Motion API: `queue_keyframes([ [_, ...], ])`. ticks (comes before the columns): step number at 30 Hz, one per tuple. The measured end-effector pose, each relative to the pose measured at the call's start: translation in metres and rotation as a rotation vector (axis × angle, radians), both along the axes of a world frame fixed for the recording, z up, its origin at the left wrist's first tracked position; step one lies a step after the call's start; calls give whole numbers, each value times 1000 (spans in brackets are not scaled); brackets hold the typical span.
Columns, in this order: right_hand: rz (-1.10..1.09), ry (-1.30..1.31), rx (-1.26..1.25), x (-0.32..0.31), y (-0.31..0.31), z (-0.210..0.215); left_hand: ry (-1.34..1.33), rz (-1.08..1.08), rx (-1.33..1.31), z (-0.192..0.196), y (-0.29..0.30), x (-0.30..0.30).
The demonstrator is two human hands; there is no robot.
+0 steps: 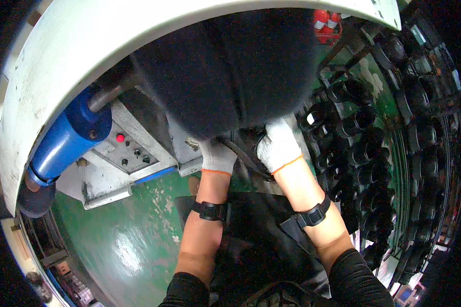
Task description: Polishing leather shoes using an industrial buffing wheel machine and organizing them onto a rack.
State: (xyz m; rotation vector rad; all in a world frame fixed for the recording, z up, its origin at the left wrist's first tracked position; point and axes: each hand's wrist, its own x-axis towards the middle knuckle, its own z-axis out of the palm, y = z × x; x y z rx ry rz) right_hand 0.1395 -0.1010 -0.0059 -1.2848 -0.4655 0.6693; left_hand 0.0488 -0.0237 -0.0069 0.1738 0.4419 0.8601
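Note:
My left hand [218, 157], in a white knit glove with an orange cuff edge, reaches under a large, blurred dark rounded shape [225, 66]. That shape hides its fingers. To its right is my right hand [280, 146], gloved the same way, with its fingers curled in against a black curved strip [252, 162]. The strip runs between the two hands, and its upper part is hidden. What kind of thing it belongs to, I cannot make out. Both forearms wear black bands.
At left stands a pale machine panel [130, 148] with a red button and several dark knobs. A blue cylinder [71, 137] with a metal rod sits above it. Racks of shiny black rounded things [361, 148] line the right. Red extinguishers [327, 23] stand far off on green floor [125, 230].

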Motion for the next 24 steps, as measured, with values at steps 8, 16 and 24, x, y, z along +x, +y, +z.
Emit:
queue_keyframes([
  [8, 152, 904, 397, 39, -36, 67, -205, -135, 32, -8, -28, 53],
  [16, -64, 547, 269, 46, -26, 58, -83, -222, 201, 0, -19, 68],
  [24, 136, -256, 131, 25, -22, 55, 190, -106, 12, 7, -27, 55],
])
